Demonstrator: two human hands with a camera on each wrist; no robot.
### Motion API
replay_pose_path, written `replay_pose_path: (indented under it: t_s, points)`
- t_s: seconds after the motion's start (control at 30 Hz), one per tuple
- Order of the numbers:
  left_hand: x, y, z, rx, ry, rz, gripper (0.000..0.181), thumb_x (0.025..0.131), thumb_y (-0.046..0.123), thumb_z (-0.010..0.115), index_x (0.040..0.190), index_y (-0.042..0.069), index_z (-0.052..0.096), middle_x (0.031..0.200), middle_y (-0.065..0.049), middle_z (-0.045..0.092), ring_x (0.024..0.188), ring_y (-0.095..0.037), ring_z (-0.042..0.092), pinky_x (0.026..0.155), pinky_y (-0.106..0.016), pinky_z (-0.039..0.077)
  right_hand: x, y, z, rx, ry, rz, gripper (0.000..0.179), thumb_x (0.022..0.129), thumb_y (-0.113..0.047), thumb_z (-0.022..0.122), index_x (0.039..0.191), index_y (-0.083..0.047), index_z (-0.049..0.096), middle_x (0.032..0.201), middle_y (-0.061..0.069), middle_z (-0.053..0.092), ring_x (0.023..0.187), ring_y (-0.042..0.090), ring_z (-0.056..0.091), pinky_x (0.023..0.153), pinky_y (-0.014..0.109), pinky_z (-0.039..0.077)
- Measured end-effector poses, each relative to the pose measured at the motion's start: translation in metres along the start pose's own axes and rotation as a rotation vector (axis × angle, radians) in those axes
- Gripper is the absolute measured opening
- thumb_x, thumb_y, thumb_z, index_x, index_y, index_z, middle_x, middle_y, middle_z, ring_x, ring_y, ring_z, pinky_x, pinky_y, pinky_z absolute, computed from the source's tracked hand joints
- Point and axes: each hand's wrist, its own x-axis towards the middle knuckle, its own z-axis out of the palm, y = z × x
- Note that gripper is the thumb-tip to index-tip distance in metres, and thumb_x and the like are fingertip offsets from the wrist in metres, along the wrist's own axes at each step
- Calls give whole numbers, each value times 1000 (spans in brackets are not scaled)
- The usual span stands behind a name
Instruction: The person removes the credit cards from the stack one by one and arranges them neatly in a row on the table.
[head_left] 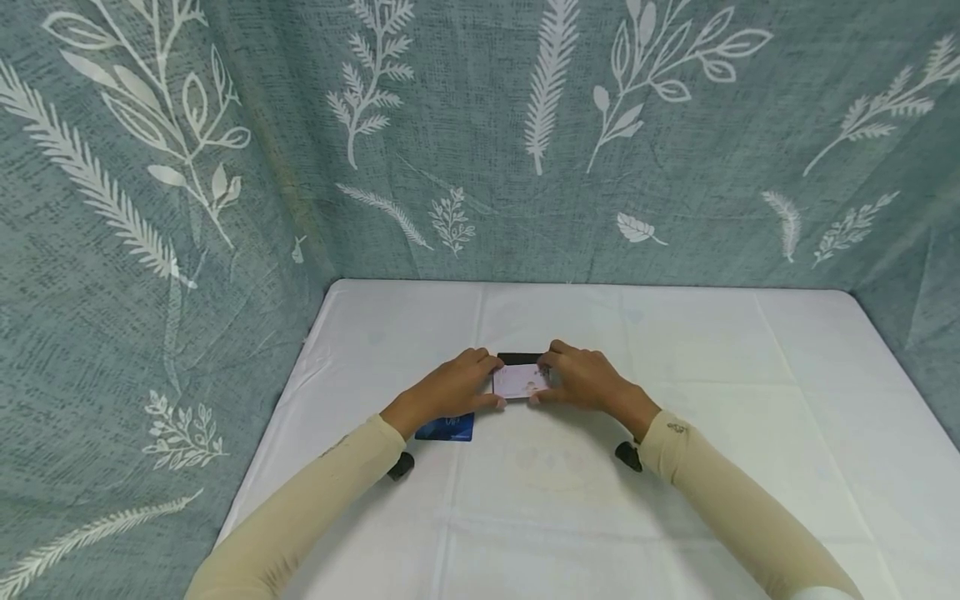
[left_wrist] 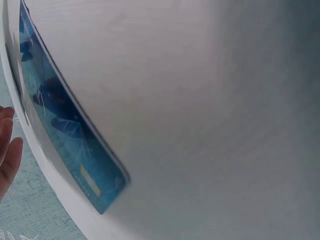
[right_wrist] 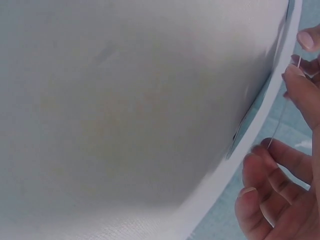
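Observation:
In the head view a pale pink card [head_left: 517, 381] is held up between both hands, seen edge-on as a thin line in the right wrist view. My left hand [head_left: 455, 385] pinches its left end, thumb at the near edge and fingers at the far one. The right hand [head_left: 590, 379] grips the opposite end in the same way. Just behind the pink card shows a flat black item [head_left: 520, 358], mostly hidden. A blue card [head_left: 446, 427] with light lettering lies on the table below the left hand, partly covered by it; its dark blue shapes appear in the left wrist view.
A white cloth covers the table [head_left: 720, 433], whose far edge meets a grey-green curtain [head_left: 480, 208] with white leaf prints. Another curtain side hangs at the left. Small black pieces [head_left: 628, 456] sit beneath both wrists.

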Motion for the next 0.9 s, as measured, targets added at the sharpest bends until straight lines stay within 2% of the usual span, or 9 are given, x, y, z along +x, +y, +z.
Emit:
replay_pose_path:
  t_s: [0.9]
  points:
    - [-8,3,2,8,6,43,62,94,42,69,139,3,54,126,-12,59,116,-25,57,99,-39,50,-9,-6,-1,-7,25,-25,56,81,-53,79,115,-9,70,103,5,62,70,10,54,59,31,48]
